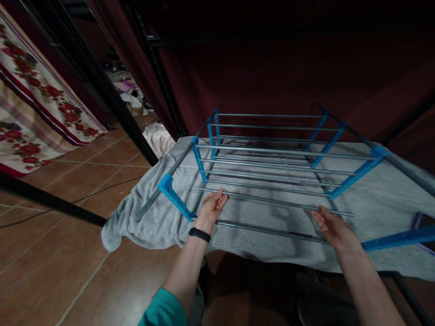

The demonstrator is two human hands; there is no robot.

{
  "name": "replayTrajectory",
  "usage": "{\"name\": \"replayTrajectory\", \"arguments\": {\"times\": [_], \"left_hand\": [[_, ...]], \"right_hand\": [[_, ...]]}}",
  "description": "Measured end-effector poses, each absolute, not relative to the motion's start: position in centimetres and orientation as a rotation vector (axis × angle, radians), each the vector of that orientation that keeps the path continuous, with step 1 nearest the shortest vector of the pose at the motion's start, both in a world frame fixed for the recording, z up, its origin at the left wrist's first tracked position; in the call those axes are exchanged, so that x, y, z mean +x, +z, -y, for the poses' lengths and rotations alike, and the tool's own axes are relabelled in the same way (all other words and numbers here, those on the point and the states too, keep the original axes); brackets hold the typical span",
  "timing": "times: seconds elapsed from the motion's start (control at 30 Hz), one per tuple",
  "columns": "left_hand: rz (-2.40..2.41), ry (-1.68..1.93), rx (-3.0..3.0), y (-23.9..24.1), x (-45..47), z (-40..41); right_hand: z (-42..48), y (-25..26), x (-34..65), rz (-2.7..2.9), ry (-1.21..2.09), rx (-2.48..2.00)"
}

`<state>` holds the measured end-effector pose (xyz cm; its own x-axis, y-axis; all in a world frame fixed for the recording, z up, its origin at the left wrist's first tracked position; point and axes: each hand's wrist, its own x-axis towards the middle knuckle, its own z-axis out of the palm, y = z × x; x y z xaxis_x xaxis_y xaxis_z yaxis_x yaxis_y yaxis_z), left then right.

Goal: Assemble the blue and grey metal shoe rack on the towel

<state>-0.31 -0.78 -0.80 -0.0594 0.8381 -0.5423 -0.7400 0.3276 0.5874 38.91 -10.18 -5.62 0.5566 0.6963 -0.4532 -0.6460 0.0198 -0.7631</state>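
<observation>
Front's open for reaching in over the low front bar (272, 231); blue brackets (356, 174) obstruct both sides, upper bars (285, 152) limit top access, maroon curtain (265, 77) blocks rear.

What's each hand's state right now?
Left hand: closed, holding the thin grey metal tube near its left end.
Right hand: closed lightly, fingertips holding the same tube near its right end.

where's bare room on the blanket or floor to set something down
At the right end of the rack, grey blanket is bare between the upper blue bracket and lower blue bracket. Tiled floor is bare left of the blanket, this side of the black bar. Crowded: among the parallel rods and around the left hand and right hand, both holding a rod.
</observation>
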Motion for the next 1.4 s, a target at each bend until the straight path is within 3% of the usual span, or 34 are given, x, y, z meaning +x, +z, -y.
{"name": "replayTrajectory", "arguments": {"times": [0.4, 0.83, 1.4], "left_hand": [[-1.007, 1.240, 0.137, -1.0, 0.8, 1.2], [-1.116, 1.307, 0.106, -0.5, -0.2, 0.1], [-1.148, 1.214, 0.168, -0.2, 0.6, 0.3]], "right_hand": [[10.1, -5.6, 38.2, 0.071, 1.058, -1.126], [10.4, -4.6, 38.1, -0.005, 0.868, -1.091], [10.3, -3.3, 37.1, 0.023, 0.929, -1.071]]}}
